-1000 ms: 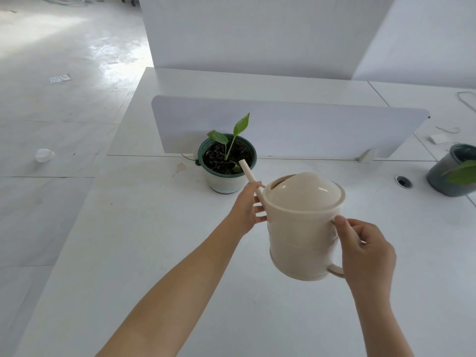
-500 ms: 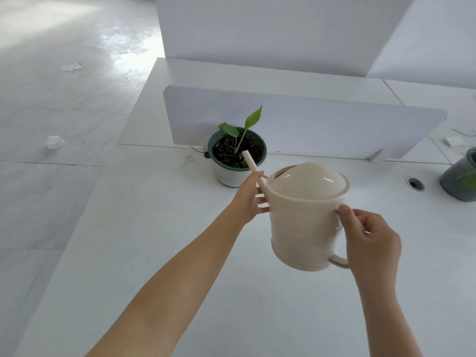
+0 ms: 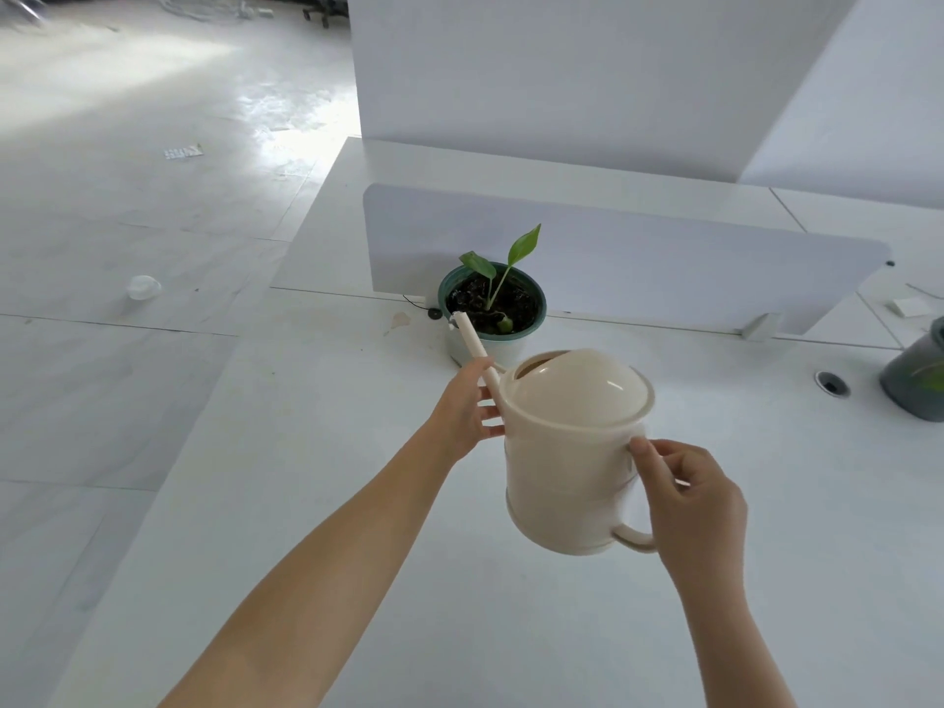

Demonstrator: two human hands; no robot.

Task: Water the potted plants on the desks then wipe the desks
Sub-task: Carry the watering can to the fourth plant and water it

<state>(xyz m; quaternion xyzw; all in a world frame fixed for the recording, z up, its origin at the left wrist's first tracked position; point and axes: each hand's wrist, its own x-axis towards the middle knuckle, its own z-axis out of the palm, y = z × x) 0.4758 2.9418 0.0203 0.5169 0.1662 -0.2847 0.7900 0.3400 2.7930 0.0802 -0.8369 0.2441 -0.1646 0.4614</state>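
Two things are only partly seen. A grey pot (image 3: 917, 380) is cut off by the right edge, with one blurred leaf showing. On the cream watering can (image 3: 572, 452), most of the handle (image 3: 633, 539) is covered by the right hand (image 3: 689, 498). Whether water is leaving the spout (image 3: 475, 344) cannot be made out.

The watering can is held above the desk (image 3: 357, 503), just on the near side of the potted plant (image 3: 493, 309), and is tipped away and to the left. Its long spout is pointed up and to the left, with the tip seen at the near left rim of the green pot. The handle is gripped by the curled fingers of the right hand, and the thumb is pressed on the can's wall under the rim. The base of the spout is steadied by the left hand (image 3: 465, 416), whose fingers are laid fairly straight against it.

The potted plant, with dark soil and two green leaves, is set on the white desk against a low white divider panel (image 3: 664, 268). A round cable grommet (image 3: 831, 384) is sunk into the desktop to the right. A pale glossy floor (image 3: 127, 222) is seen to the left, with a small clear object (image 3: 144, 287) lying on it.
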